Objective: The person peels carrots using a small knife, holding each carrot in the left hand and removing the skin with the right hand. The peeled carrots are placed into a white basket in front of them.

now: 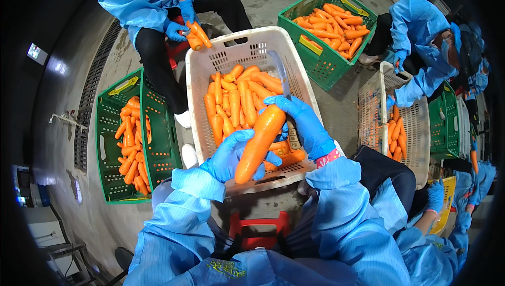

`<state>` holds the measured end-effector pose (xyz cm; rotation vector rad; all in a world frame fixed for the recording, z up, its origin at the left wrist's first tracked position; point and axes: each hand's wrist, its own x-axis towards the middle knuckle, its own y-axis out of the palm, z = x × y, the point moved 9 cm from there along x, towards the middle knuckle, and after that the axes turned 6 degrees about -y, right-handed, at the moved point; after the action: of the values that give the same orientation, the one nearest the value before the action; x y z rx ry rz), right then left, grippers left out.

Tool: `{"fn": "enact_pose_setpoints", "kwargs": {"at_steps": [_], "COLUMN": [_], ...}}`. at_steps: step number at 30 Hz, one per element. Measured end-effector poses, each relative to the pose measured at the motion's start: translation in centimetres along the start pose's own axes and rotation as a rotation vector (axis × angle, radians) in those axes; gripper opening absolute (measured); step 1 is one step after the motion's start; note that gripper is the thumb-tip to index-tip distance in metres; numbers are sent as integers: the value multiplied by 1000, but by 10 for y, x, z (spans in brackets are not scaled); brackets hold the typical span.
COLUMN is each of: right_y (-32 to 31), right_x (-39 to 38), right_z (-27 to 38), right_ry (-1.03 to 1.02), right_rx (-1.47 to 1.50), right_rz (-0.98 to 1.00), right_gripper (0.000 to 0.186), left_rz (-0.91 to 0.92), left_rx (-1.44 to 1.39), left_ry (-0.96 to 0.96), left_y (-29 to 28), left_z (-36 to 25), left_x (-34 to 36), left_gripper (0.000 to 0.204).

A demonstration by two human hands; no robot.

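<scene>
Left hand (226,161) grips carrot (260,144), right hand (309,131) touching; white crate rims (198,75) either side.

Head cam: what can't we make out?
Head view:
Held carrot: far side, turned from camera.
Left hand: part of the fingers, behind that carrot.
Right hand: palm side, hidden by the hand itself.
White crate: much of its floor, under loose carrots.
Far-right co-workers: small, partly cut off by fisheye edge.

the held carrot (259,144) is coloured orange, the gloves (304,123) blue, the basket (198,112) white, the wristband (328,158) pink patterned with white.
</scene>
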<state>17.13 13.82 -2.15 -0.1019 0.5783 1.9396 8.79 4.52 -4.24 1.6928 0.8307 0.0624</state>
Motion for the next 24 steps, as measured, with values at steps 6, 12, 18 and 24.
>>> {"fn": "enact_pose_setpoints", "kwargs": {"at_steps": [6, 12, 18, 24], "right_y": [-6, -6, -7, -17], "right_x": [11, 11, 13, 12], "right_z": [-13, -22, -21, -4], "right_ry": [-31, -8, -67, -141], "right_rx": [42, -57, 5, -19], "right_rz": [-21, -10, -7, -123], "right_gripper": [33, 45, 50, 45], "left_rz": [-39, -33, 17, -61], "left_rx": [60, 222, 297, 190], "left_ry": [-18, 16, 38, 208], "left_y": [5, 7, 4, -5], "left_z": [1, -1, -1, -21], "left_x": [-3, -9, -7, -2], "left_gripper": [69, 71, 78, 76]}}
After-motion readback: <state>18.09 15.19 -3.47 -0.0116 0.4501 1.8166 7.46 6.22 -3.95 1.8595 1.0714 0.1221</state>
